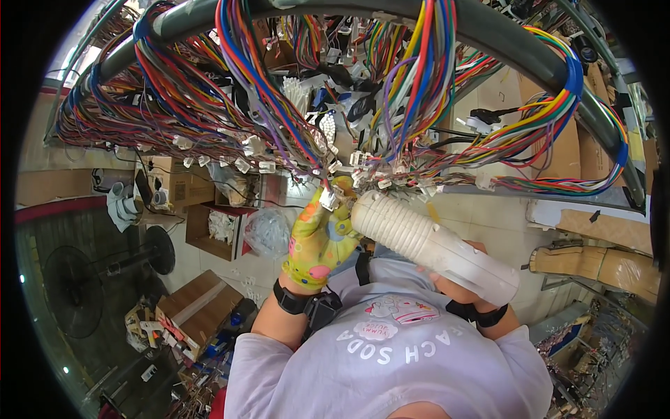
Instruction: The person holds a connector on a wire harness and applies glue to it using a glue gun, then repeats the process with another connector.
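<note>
My left hand (313, 244), in a yellow patterned glove, is closed around a white wire connector (328, 200) at the hanging wires' lower ends. My right hand (452, 286) wraps round a white, dirt-marked cylindrical tool (426, 241) that slants up to the left. The tool is ribbed over its upper half, and its ribbed end is close beside the gloved fingers. Most of my right fingers are hidden behind it. Bundles of coloured wires (415, 84) hang above both hands, with several small white connectors (359, 159) at their ends.
A grey metal rail (488, 31) curves over the wires. At the left are an open cardboard box (209, 230), a clear plastic bag (269, 232), a brown carton (199, 307) and a black fan (73, 290). Brown cardboard (593, 264) lies at the right.
</note>
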### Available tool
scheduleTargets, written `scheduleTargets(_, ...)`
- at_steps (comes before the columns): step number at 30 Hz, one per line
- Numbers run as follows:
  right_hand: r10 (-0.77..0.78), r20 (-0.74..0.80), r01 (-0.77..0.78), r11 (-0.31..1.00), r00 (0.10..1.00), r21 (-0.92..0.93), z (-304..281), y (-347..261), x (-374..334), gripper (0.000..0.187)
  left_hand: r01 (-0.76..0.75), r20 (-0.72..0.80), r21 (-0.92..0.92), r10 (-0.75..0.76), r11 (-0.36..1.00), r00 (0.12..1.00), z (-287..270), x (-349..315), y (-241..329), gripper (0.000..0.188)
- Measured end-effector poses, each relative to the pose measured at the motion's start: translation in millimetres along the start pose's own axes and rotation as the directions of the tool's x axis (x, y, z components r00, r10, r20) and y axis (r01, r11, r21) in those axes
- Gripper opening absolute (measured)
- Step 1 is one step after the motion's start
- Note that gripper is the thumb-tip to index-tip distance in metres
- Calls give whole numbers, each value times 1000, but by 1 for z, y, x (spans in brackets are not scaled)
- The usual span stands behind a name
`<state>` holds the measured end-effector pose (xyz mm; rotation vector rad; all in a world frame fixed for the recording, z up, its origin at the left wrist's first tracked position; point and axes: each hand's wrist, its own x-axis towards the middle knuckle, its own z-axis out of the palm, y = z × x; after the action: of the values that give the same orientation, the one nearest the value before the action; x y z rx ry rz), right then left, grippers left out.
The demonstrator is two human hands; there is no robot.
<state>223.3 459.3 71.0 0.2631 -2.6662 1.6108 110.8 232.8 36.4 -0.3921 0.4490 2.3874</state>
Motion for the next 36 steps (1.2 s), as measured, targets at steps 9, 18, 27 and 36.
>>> scheduleTargets(9,76,27,-73,994,997,-82,-1,-1,-5,22,43,-22,-67,-44,997,999,5,-1,0,41)
scheduleTargets(18,33,-24,-35,998,999,-56,3,-2,-1,24,45,-4,-18,-45,999,999,0,-2,1,45)
scheduleTargets(27,30,-57,-35,996,998,-82,3,-9,2,25,43,-64,-64,-47,997,997,6,-2,0,44)
scheduleTargets(36,69,-81,-69,998,994,9,5,-9,0,32,20,12,-11,-20,1000,1000,-1,4,-1,42)
